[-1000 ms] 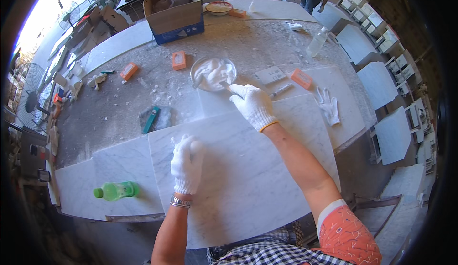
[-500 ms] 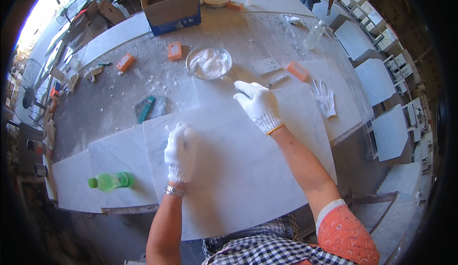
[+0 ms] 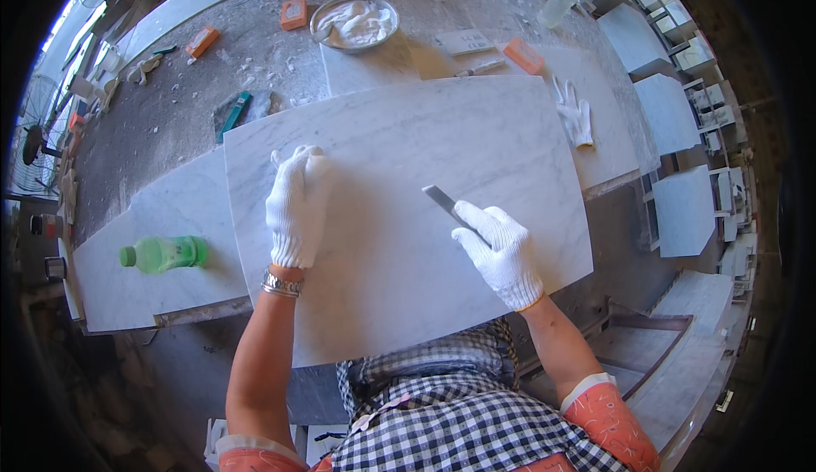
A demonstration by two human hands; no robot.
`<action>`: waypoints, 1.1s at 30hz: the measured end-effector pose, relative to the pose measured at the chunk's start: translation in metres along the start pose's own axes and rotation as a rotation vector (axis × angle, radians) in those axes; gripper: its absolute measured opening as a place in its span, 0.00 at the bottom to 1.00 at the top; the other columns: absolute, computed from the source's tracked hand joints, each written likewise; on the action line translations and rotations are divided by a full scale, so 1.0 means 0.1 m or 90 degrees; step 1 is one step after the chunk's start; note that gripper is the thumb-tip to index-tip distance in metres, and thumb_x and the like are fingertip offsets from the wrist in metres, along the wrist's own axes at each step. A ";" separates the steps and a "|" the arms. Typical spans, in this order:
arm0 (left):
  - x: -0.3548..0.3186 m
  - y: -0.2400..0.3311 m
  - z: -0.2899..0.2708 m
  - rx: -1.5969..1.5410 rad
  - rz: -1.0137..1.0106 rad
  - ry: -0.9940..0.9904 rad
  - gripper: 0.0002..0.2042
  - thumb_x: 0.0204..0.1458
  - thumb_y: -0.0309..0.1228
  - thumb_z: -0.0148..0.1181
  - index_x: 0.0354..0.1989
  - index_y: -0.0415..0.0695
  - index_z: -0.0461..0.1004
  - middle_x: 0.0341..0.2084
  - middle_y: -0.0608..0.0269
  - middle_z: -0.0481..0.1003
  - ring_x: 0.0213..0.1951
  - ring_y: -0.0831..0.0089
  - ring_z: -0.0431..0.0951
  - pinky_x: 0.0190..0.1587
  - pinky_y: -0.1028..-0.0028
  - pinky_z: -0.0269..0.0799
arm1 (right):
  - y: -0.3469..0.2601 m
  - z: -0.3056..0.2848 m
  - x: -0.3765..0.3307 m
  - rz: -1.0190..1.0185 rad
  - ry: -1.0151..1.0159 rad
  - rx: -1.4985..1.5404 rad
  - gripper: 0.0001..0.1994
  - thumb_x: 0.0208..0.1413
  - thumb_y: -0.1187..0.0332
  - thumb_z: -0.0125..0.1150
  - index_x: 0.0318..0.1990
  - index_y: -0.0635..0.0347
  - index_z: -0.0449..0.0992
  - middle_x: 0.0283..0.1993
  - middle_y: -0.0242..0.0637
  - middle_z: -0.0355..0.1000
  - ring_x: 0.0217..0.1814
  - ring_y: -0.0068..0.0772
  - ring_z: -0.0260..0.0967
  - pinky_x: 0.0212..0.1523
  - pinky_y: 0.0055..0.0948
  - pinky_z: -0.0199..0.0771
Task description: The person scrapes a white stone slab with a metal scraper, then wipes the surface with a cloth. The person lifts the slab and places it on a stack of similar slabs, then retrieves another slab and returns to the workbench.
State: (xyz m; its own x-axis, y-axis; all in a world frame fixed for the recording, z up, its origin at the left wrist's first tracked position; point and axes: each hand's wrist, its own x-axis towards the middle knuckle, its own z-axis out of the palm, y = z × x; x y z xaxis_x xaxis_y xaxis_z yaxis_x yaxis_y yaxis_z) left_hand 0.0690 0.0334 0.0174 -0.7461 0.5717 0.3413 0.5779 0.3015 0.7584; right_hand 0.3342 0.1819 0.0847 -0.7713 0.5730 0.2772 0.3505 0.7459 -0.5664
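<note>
My right hand (image 3: 500, 253), in a white knitted glove, grips a narrow putty knife (image 3: 444, 202). Its flat grey blade points up and left over a large white, grey-veined marble slab (image 3: 399, 302). On the left part of the slab, my gloved left hand (image 3: 295, 204) is closed, its fingers curled in; whatever they may hold is hidden. Beyond the slab's far edge stands a round bowl (image 3: 354, 45) of white paste, on a smaller marble piece (image 3: 370, 71).
A green bottle (image 3: 166, 254) lies on another slab at left. Around the far side are a teal-handled tool (image 3: 237, 113), orange boxes (image 3: 294, 14), a clear bottle (image 3: 558, 4) and a loose white glove (image 3: 575, 113). Stacked slabs (image 3: 671, 115) line the right.
My right hand has come back from beside the bowl to over the slab's right part, and the putty knife now shows clearly. My left hand stays closed on the slab. The view has tilted down.
</note>
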 end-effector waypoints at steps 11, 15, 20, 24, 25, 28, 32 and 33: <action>-0.81 0.37 -0.16 -0.061 0.040 -0.068 0.17 0.57 0.21 0.70 0.56 0.39 0.79 0.50 0.51 0.83 0.47 0.68 0.84 0.53 0.70 0.79 | -0.01 0.01 -0.16 -0.011 0.032 -0.111 0.18 0.54 0.71 0.75 0.53 0.60 0.84 0.34 0.41 0.78 0.29 0.42 0.77 0.30 0.36 0.78; -0.92 0.56 -0.23 0.028 0.067 -0.097 0.21 0.50 0.24 0.74 0.55 0.42 0.80 0.43 0.53 0.83 0.41 0.57 0.84 0.46 0.66 0.80 | -0.05 0.01 -0.19 -0.037 -0.030 -0.072 0.18 0.54 0.69 0.75 0.53 0.60 0.84 0.32 0.41 0.77 0.29 0.43 0.76 0.29 0.36 0.77; -0.89 0.76 -0.24 0.081 0.046 -0.191 0.19 0.51 0.31 0.75 0.52 0.45 0.81 0.42 0.55 0.84 0.41 0.54 0.84 0.44 0.62 0.79 | -0.06 0.04 -0.17 -0.014 -0.033 -0.067 0.17 0.55 0.68 0.75 0.53 0.60 0.84 0.31 0.42 0.76 0.28 0.44 0.76 0.29 0.37 0.77; -0.81 0.83 -0.21 0.123 0.043 -0.221 0.17 0.52 0.36 0.74 0.50 0.48 0.82 0.40 0.57 0.84 0.39 0.54 0.84 0.40 0.61 0.79 | -0.06 0.04 -0.16 -0.014 -0.059 -0.079 0.17 0.56 0.67 0.75 0.53 0.59 0.84 0.31 0.42 0.76 0.29 0.45 0.76 0.29 0.37 0.77; -0.80 0.84 -0.20 0.139 0.038 -0.234 0.16 0.53 0.37 0.74 0.49 0.48 0.82 0.39 0.58 0.84 0.38 0.54 0.84 0.40 0.61 0.79 | -0.06 0.03 -0.17 -0.013 -0.068 -0.083 0.17 0.56 0.67 0.74 0.53 0.59 0.84 0.31 0.42 0.77 0.29 0.45 0.77 0.29 0.37 0.77; -0.76 0.89 -0.18 0.169 0.013 -0.264 0.15 0.54 0.40 0.73 0.47 0.49 0.83 0.38 0.58 0.84 0.37 0.54 0.84 0.38 0.61 0.78 | -0.06 0.03 -0.18 0.000 -0.056 -0.083 0.17 0.56 0.67 0.74 0.53 0.59 0.84 0.31 0.42 0.77 0.29 0.45 0.77 0.29 0.37 0.77; -0.72 0.95 -0.15 0.187 0.006 -0.269 0.14 0.56 0.42 0.72 0.44 0.48 0.83 0.35 0.57 0.84 0.35 0.53 0.84 0.37 0.60 0.78 | -0.04 0.03 -0.19 -0.012 -0.055 -0.077 0.16 0.56 0.67 0.73 0.52 0.59 0.84 0.31 0.43 0.77 0.30 0.46 0.77 0.30 0.38 0.78; -0.70 0.95 -0.15 0.186 0.005 -0.266 0.14 0.56 0.43 0.72 0.44 0.48 0.83 0.34 0.57 0.84 0.34 0.53 0.84 0.36 0.60 0.78 | -0.03 0.04 -0.18 -0.018 -0.055 -0.069 0.16 0.56 0.67 0.73 0.52 0.59 0.84 0.31 0.43 0.77 0.30 0.46 0.77 0.30 0.38 0.78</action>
State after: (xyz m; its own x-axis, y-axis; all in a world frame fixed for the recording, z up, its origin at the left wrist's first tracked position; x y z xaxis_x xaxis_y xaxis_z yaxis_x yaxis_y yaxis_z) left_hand 0.1716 0.0106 0.0741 -0.5798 0.8133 0.0494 0.6955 0.4624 0.5499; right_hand 0.3453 0.1680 0.0785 -0.8230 0.5235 0.2206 0.3803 0.7962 -0.4706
